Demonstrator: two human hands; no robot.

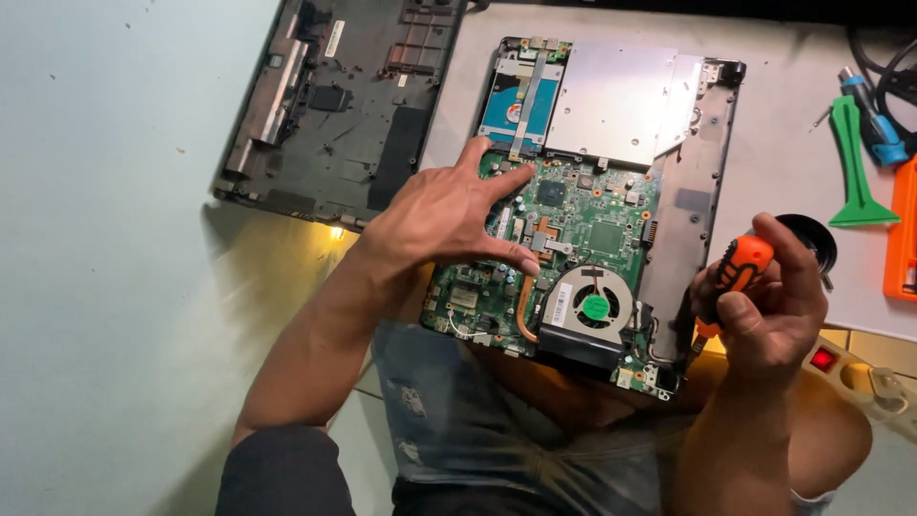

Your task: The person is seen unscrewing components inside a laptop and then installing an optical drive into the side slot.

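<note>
An opened laptop base (702, 172) lies on the white table, showing its green motherboard (592, 215), a round cooling fan (594, 306), a blue hard drive (521, 100) and a silver optical drive (616, 100). My left hand (449, 210) rests on the left part of the motherboard with fingers spread, fingertips touching the board. My right hand (769, 306) hovers just right of the laptop, closed around an orange and black screwdriver (740, 268).
The removed black bottom cover (334, 105) lies at the back left. A green plastic pry tool (853, 167), a blue-handled tool (874, 124), an orange case (903, 229) and a small black round dish (814, 239) sit right. A power strip with a red switch (864, 377) is near my right wrist.
</note>
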